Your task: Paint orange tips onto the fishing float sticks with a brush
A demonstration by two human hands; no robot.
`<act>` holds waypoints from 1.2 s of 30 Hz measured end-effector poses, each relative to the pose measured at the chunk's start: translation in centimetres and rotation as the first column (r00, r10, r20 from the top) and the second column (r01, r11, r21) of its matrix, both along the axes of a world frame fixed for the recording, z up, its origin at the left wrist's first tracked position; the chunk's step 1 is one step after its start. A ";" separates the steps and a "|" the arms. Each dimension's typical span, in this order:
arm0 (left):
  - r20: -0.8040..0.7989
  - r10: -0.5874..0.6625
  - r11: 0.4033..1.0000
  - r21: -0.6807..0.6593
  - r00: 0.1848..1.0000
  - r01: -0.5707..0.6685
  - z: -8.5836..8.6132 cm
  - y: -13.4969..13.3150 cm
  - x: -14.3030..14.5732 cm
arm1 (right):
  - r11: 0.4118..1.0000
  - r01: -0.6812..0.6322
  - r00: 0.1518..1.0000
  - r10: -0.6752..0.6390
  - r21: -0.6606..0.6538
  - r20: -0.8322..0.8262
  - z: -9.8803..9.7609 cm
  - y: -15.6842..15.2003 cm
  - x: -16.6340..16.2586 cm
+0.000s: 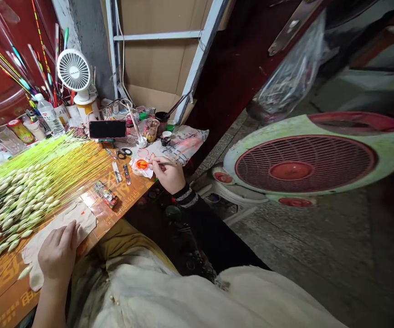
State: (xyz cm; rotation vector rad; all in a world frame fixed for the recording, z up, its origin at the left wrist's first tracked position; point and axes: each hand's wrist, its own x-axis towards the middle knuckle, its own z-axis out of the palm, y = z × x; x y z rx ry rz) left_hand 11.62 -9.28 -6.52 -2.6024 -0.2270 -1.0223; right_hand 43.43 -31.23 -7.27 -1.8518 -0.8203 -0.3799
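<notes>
Left hand [58, 253] flat, empty, on cloth [84, 219]; right hand [170, 175] pinches brush [165, 163] near its middle: light, thin, probably snaps easily.

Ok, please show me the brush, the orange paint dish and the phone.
brush [165, 162], head view, on its thin handle.
orange paint dish [141, 164], head view, on the orange middle.
phone [107, 129], head view, on the dark screen.

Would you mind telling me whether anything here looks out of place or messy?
The big fan lies tipped back on the floor beside the bench, its red grille facing up. Paint smears stain the paper by the right hand, which holds a brush.
</notes>
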 end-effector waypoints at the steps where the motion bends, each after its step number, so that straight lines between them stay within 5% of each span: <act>1: -0.001 0.002 1.000 -0.002 1.000 -0.002 0.0 0.0 -0.1 | 1.000 0.005 1.000 -0.004 -0.017 0.022 -0.2 0.2 0.1; 14: 0.003 0.002 0.999 -0.046 1.000 -0.002 -0.1 0.0 0.0 | 0.999 -0.020 0.995 0.024 0.036 -0.096 -0.5 -1.1 -0.9; 26: 0.009 -0.004 0.999 -0.036 1.000 0.004 -0.4 0.3 -0.1 | 0.988 -0.044 0.957 0.084 0.148 -0.278 1.3 -3.0 -0.6; 31: 0.014 -0.006 1.000 -0.025 1.000 0.006 -0.3 0.3 0.0 | 0.942 -0.071 0.899 0.203 0.327 -0.388 0.5 -2.0 -0.4; 36: 0.013 -0.008 0.999 -0.039 1.000 0.009 -0.3 0.3 0.0 | 0.948 -0.011 0.903 0.146 0.317 -0.405 -0.6 -1.2 -0.5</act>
